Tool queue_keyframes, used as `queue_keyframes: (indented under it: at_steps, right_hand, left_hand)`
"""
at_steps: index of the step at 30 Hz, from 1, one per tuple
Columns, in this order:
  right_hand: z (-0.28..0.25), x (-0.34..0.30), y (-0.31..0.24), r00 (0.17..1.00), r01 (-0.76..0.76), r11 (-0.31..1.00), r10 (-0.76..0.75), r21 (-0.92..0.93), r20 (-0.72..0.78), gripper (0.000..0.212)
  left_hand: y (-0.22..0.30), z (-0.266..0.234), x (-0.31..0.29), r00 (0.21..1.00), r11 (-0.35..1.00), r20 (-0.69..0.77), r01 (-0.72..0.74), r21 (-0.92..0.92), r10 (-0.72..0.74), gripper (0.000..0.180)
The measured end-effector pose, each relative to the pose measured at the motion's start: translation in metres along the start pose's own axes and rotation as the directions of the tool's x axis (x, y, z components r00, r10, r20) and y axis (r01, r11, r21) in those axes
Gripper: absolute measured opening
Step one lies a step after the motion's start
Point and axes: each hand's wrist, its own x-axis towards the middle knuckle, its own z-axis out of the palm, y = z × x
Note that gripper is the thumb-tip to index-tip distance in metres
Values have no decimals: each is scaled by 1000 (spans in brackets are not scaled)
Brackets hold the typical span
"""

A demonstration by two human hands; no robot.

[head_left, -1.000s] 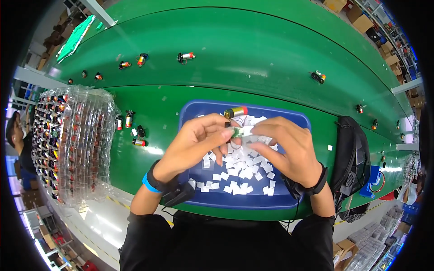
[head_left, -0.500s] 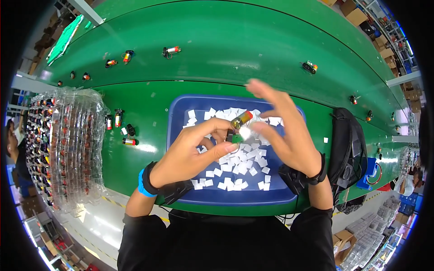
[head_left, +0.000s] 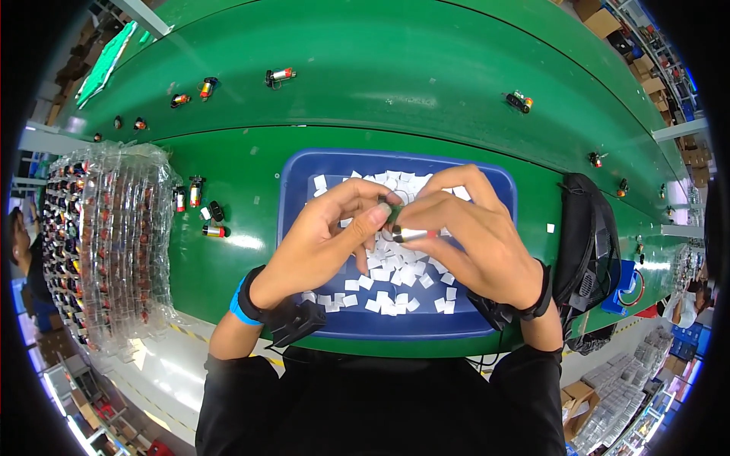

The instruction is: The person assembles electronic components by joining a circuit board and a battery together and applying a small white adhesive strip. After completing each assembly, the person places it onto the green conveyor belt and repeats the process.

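Blue plastic forms the shallow tray (head_left: 300,190) nearest the person, and both hands meet above it. The left hand (head_left: 323,243) and the right hand (head_left: 475,243) are pinched together on one small cylinder (head_left: 411,234), silvery with a red end, held level between the fingertips just over the tray's middle. What looks like a white paper square is being pressed onto it, though the fingers hide the join. Loose white squares (head_left: 395,285) carpet the tray floor, so plenty of that stock remains. To the left, on the green counter (head_left: 251,266), a few cylinders (head_left: 196,191) lie near a clear blister sheet (head_left: 106,243) packed with rows of them. Farther off, on the upper belt (head_left: 395,68), single cylinders (head_left: 281,75) sit well apart, seemingly finished pieces.
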Motion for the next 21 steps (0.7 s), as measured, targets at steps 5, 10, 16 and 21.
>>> queue_keyframes:
  at_steps: [5, 10, 16, 21]
  right_hand:
    - [7, -2, -3, 984, 122, 983, -138, -134, -113, 23]
    - [12, 0, -7, 978, 117, 967, -152, -228, -142, 23]
    - [17, -3, -3, 982, 26, 976, -65, -217, -176, 23]
    - [15, 2, -3, 979, 58, 987, -86, -150, -184, 23]
  left_hand:
    - [10, 6, -1, 996, 986, 6, 85, -145, -85, 27]
    - [-1, 2, 1, 996, 987, 64, 71, -144, -63, 27]
    - [-2, 5, -2, 999, 1000, 44, 3, -24, -2, 31]
    - [3, 9, -2, 998, 994, 12, -60, -96, 61, 35]
